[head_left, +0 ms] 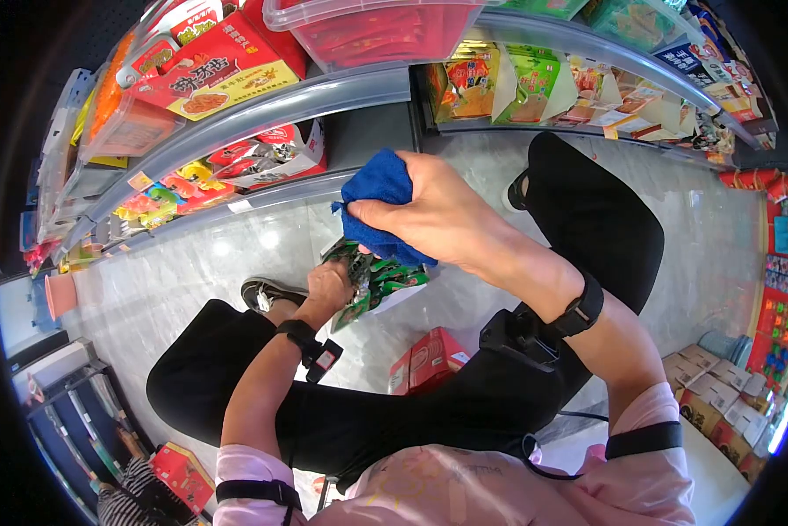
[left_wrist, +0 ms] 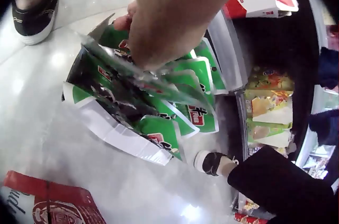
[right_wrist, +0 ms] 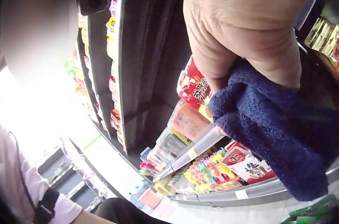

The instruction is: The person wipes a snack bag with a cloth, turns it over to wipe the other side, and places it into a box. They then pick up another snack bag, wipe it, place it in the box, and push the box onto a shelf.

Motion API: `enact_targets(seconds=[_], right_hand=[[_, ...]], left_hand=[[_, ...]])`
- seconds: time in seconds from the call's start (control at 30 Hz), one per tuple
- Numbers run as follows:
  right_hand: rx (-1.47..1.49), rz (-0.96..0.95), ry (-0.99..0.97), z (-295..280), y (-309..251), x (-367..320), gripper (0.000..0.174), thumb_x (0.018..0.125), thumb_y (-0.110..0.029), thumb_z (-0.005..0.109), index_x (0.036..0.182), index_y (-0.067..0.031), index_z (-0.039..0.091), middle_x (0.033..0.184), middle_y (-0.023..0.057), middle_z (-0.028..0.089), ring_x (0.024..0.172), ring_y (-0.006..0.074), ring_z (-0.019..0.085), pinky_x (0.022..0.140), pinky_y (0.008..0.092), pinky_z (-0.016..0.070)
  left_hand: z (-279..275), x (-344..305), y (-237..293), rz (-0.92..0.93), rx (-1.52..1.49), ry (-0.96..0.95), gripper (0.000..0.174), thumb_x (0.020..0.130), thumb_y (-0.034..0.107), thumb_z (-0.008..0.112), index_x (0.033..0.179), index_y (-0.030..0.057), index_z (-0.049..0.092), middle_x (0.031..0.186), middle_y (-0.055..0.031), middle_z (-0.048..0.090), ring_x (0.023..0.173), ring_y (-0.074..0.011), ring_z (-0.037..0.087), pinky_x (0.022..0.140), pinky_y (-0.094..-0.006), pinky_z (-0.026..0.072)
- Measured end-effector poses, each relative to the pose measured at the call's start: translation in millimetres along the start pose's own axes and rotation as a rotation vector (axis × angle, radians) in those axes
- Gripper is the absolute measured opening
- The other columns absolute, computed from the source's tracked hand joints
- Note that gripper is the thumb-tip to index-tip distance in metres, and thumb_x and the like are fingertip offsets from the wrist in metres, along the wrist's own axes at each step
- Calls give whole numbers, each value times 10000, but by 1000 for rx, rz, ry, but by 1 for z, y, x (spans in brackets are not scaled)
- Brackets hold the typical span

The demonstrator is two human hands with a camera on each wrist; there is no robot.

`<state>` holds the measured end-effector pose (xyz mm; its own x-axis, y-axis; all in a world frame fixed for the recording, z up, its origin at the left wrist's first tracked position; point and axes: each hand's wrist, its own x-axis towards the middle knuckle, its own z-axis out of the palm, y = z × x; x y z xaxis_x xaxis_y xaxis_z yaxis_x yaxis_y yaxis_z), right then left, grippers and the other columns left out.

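A blue cloth (head_left: 378, 188) is bunched in my right hand (head_left: 451, 206), thumb and fingers gripping it, above the floor by the lower shelf. In the right wrist view the cloth (right_wrist: 275, 123) hangs down from the right hand (right_wrist: 243, 28). Below it, my left hand (head_left: 330, 285) is at a box of green snack packets (head_left: 385, 279). In the left wrist view the left hand (left_wrist: 164, 38) reaches over the green packets (left_wrist: 185, 83), its fingertips mostly hidden; a clear plastic flap lies across the packets.
Shelves with a bare dark section (head_left: 367, 136) and a white-and-red snack box (head_left: 280, 162) stand in front. A red box (head_left: 429, 358) sits on the floor between the legs. Cartons (head_left: 718, 394) are at the right, a striped item (head_left: 139, 495) at lower left.
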<state>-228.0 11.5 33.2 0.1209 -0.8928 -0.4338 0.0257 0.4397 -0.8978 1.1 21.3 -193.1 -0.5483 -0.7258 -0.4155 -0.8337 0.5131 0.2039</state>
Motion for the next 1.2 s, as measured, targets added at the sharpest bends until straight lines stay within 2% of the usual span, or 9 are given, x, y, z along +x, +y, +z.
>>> enact_targets(seconds=[0.33, 0.57, 0.63, 0.67, 0.73, 0.8, 1.0, 1.1, 1.2], right_hand=[[-38, -16, -20, 7, 7, 3, 116, 747, -75, 564, 811, 7, 512, 692, 61, 558, 606, 103, 535, 554, 244, 438], [-147, -49, -17, 8, 20, 9, 122, 742, -87, 578, 804, -4, 514, 688, 52, 556, 604, 89, 530, 553, 236, 430], [-214, -141, -138, 10, 23, 9, 190, 726, -129, 609, 821, 4, 512, 680, 49, 552, 616, 90, 530, 563, 240, 428], [-309, -114, -166, 11, 21, 6, 337, 680, -239, 657, 842, 16, 507, 706, 99, 563, 654, 175, 556, 604, 285, 436], [-590, -105, -209, 18, 27, 3, 493, 628, -337, 681, 887, 35, 487, 795, 170, 565, 748, 285, 555, 673, 335, 429], [-782, -160, -223, 28, 56, 4, 642, 597, -350, 695, 987, 72, 408, 882, 220, 541, 891, 345, 510, 743, 365, 406], [-1169, -72, -356, 54, 111, 11, 702, 664, -277, 658, 1157, 45, 275, 883, 216, 532, 818, 338, 545, 667, 376, 452], [-1159, -371, -211, 74, 144, 22, 449, 726, -245, 594, 1060, -25, 390, 813, 177, 545, 730, 312, 568, 605, 360, 465], [-1077, -365, -131, 92, 165, 35, 361, 738, -252, 575, 977, -23, 432, 796, 169, 541, 682, 306, 570, 565, 364, 464]], left_hand=[[-9, -9, 6, 93, 109, 244, 217, 600, 135, 547, 804, 69, 514, 719, -88, 539, 653, -268, 567, 562, -379, 451], [-4, -2, 8, -93, -7, 80, 171, 665, 94, 505, 830, 63, 533, 798, -118, 570, 732, -315, 565, 599, -393, 449], [3, 10, -13, 195, -233, 137, 209, 676, 92, 503, 877, 55, 545, 804, -158, 588, 769, -339, 560, 649, -397, 449], [3, 9, -17, 283, -391, 218, 241, 659, 94, 525, 894, 43, 551, 770, -184, 588, 770, -343, 561, 670, -385, 453], [8, 15, -18, 78, -1199, 106, 232, 650, 114, 547, 873, 51, 568, 746, -186, 584, 760, -339, 565, 668, -377, 454], [5, 17, -29, 138, -296, 28, 228, 632, 104, 566, 849, 32, 562, 724, -200, 574, 709, -359, 551, 642, -395, 447], [-10, 10, -18, 109, -418, 59, 120, 648, 74, 543, 745, 5, 534, 675, -199, 544, 653, -363, 531, 559, -387, 430], [-16, 6, -13, 97, -423, 68, 149, 613, 73, 557, 749, 14, 574, 693, -211, 555, 710, -355, 548, 628, -396, 445], [-16, 5, -20, 152, -386, 83, 141, 609, 91, 569, 732, 21, 581, 722, -199, 566, 719, -336, 555, 627, -380, 452]])
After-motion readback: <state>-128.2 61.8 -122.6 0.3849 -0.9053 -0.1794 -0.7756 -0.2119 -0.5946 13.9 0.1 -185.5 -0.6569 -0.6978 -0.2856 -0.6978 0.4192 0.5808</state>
